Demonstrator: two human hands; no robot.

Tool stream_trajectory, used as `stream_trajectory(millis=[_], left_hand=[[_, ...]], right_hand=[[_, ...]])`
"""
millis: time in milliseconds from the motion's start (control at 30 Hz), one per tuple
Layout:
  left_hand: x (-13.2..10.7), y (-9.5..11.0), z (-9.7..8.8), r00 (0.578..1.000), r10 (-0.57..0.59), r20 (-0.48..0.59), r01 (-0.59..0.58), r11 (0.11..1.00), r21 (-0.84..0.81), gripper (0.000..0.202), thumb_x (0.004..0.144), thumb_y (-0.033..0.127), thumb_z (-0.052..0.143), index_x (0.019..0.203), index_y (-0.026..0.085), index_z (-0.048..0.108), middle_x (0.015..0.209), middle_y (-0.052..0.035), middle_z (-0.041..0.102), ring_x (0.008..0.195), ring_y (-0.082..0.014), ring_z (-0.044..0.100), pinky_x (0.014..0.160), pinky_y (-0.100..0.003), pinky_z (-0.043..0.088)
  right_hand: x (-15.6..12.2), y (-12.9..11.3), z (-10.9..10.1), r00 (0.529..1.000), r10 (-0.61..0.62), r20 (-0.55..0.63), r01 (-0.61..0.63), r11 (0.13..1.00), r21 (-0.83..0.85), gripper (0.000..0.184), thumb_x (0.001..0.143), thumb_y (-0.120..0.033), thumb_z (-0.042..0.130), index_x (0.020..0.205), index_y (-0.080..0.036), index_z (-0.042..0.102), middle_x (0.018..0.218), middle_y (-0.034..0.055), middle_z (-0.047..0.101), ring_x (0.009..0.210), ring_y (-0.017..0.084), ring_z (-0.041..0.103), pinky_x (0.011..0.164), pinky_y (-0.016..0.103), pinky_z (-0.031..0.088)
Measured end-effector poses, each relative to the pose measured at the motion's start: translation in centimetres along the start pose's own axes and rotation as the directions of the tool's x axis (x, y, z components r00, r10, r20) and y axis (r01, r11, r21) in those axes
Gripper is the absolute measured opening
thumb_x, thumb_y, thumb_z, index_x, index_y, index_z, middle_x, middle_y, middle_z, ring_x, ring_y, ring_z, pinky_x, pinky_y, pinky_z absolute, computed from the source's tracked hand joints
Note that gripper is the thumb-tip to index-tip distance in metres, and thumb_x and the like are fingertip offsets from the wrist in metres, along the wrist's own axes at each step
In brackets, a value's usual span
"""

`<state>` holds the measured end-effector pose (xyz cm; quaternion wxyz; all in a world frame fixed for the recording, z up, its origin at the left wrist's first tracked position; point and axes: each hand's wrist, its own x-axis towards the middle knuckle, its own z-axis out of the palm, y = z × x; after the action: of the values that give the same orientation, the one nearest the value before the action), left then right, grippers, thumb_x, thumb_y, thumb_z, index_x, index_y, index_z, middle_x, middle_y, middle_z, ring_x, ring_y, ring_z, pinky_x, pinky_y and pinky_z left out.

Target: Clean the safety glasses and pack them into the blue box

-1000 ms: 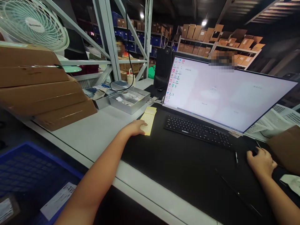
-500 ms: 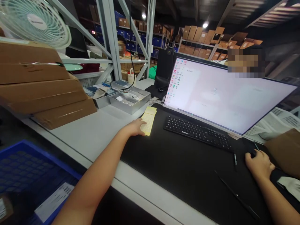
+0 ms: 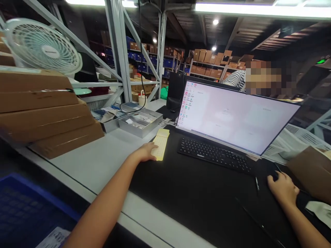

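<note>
My left hand grips the near left edge of a stack of yellow label sheets, with a rubber band or line across its top part. The sheets lie on a black desk mat, left of the black keyboard. Over on the right, my right hand is curled over a dark computer mouse, mostly hidden under the fingers. A slim pen lies between the keyboard and that hand. Behind the keyboard stands a lit monitor showing a desktop with icons at its left.
Grey trays with small items stand behind the sheets. Stacked cardboard boxes and a fan are at left, a blue crate below. A thin dark rod lies on the mat. Another person is behind the monitor.
The view has tilted upward, so the desk appears lower and more ceiling lights show. Both hands keep their places on the sheets and the mouse. More of the person behind the monitor shows.
</note>
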<state>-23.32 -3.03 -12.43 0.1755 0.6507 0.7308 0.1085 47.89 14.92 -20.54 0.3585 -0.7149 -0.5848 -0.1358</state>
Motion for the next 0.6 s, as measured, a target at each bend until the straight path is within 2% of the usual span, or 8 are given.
stream_trajectory(millis=[100, 200, 267, 367, 467, 500, 533, 600], left_hand=[[-1.0, 0.0, 0.0, 0.997, -0.019, -0.075, 0.018, 1.000, -0.026, 0.067, 0.100, 0.061, 0.069, 0.151, 0.019, 0.060, 0.162, -0.0169, 0.050, 0.150, -0.0364, 0.048, 0.128, -0.061, 0.037], [-1.9, 0.0, 0.2, 0.991, -0.055, -0.123, 0.048, 0.997, -0.054, 0.060, 0.102, 0.059, 0.068, 0.146, 0.017, 0.062, 0.155, -0.0152, 0.055, 0.144, -0.0362, 0.053, 0.123, -0.061, 0.042], [-2.2, 0.3, 0.1, 0.989, -0.063, -0.131, 0.055, 0.996, -0.064, 0.061, 0.102, 0.060, 0.067, 0.143, 0.016, 0.063, 0.150, -0.0146, 0.058, 0.140, -0.0360, 0.056, 0.121, -0.059, 0.045], [-1.7, 1.2, -0.1, 0.993, -0.028, -0.111, 0.022, 0.999, -0.049, 0.069, 0.096, 0.068, 0.067, 0.139, 0.014, 0.064, 0.146, -0.0156, 0.062, 0.135, -0.0359, 0.060, 0.119, -0.057, 0.047], [0.2, 0.8, -0.2, 0.998, 0.016, -0.054, -0.017, 1.000, -0.014, 0.087, 0.067, 0.068, 0.072, 0.131, 0.010, 0.066, 0.147, -0.0229, 0.063, 0.134, -0.0425, 0.062, 0.118, -0.050, 0.049], [1.1, 0.3, -0.1, 0.998, -0.011, -0.056, 0.009, 0.999, -0.043, 0.089, 0.057, 0.066, 0.067, 0.128, 0.013, 0.065, 0.146, -0.0218, 0.065, 0.136, -0.0404, 0.062, 0.119, -0.045, 0.048], [2.0, -0.4, 0.1, 0.998, -0.011, -0.062, 0.006, 0.997, -0.081, 0.089, 0.054, 0.069, 0.060, 0.126, 0.016, 0.065, 0.142, -0.0188, 0.069, 0.136, -0.0381, 0.063, 0.119, -0.043, 0.048], [3.8, -2.0, 0.5, 0.998, 0.009, -0.059, -0.016, 0.994, -0.105, 0.081, 0.055, 0.079, 0.053, 0.116, 0.029, 0.064, 0.135, -0.0035, 0.075, 0.132, -0.0328, 0.067, 0.118, -0.039, 0.048]], right_hand=[[-0.2, 0.4, 0.4, 1.000, -0.021, 0.004, 0.021, 0.998, 0.054, 0.077, 0.085, -0.062, 0.044, 0.162, -0.060, 0.043, 0.150, 0.0166, 0.060, 0.145, 0.050, 0.052, 0.113, 0.076, 0.036], [0.0, 0.3, 0.4, 0.999, -0.038, -0.010, 0.039, 0.999, 0.034, 0.077, 0.086, -0.063, 0.043, 0.163, -0.063, 0.038, 0.151, 0.0127, 0.060, 0.147, 0.047, 0.051, 0.111, 0.076, 0.037], [-0.1, -0.8, -0.4, 1.000, -0.023, 0.010, 0.023, 1.000, -0.012, 0.077, 0.089, -0.060, 0.038, 0.165, -0.052, 0.044, 0.150, 0.0148, 0.061, 0.146, 0.046, 0.054, 0.110, 0.075, 0.040], [-0.5, -3.3, -2.4, 0.997, 0.004, 0.079, 0.004, 0.995, -0.097, 0.073, 0.092, -0.047, 0.038, 0.158, -0.020, 0.057, 0.145, 0.0239, 0.063, 0.141, 0.044, 0.058, 0.114, 0.067, 0.043], [-0.4, -5.4, -3.7, 0.992, 0.024, 0.123, -0.008, 0.992, -0.129, 0.064, 0.092, -0.033, 0.045, 0.151, -0.012, 0.062, 0.139, 0.0248, 0.066, 0.133, 0.036, 0.063, 0.116, 0.056, 0.043], [-0.3, -5.7, -3.9, 0.991, 0.033, 0.129, -0.016, 0.991, -0.133, 0.061, 0.093, -0.030, 0.044, 0.148, -0.012, 0.063, 0.140, 0.0247, 0.066, 0.134, 0.035, 0.061, 0.117, 0.054, 0.042], [-0.1, -5.9, -3.9, 0.991, 0.035, 0.129, -0.018, 0.991, -0.135, 0.058, 0.095, -0.028, 0.044, 0.146, -0.011, 0.064, 0.144, 0.0247, 0.065, 0.136, 0.034, 0.059, 0.118, 0.054, 0.040], [0.1, -5.8, -3.9, 0.990, 0.041, 0.131, -0.024, 0.991, -0.129, 0.052, 0.097, -0.026, 0.046, 0.143, -0.009, 0.065, 0.152, 0.0255, 0.059, 0.143, 0.034, 0.053, 0.120, 0.052, 0.036]])
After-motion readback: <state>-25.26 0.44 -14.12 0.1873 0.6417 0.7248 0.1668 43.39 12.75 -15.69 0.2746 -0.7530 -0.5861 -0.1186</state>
